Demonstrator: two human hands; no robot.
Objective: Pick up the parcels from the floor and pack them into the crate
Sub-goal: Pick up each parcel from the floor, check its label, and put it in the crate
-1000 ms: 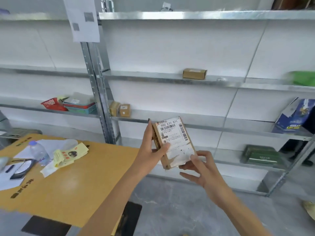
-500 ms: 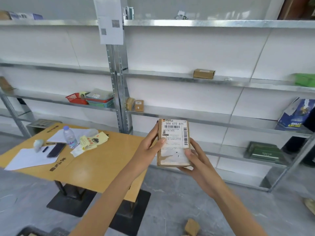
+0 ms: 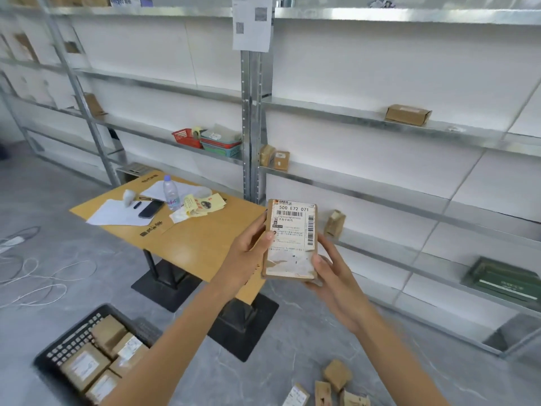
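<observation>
Left hand [image 3: 248, 254] and right hand [image 3: 336, 278] curl fingers [image 3: 268, 237] round the labelled cardboard parcel's [image 3: 291, 238] long edges. It looks light and stiff, so it is best held there.

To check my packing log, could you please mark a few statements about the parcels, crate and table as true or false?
1. The left hand and the right hand both hold the labelled parcel. True.
2. The black crate is empty. False: several parcels lie in it.
3. Loose parcels lie on the floor at lower right. True.
4. The water bottle lies on its side on the table. False: it stands upright.
</observation>
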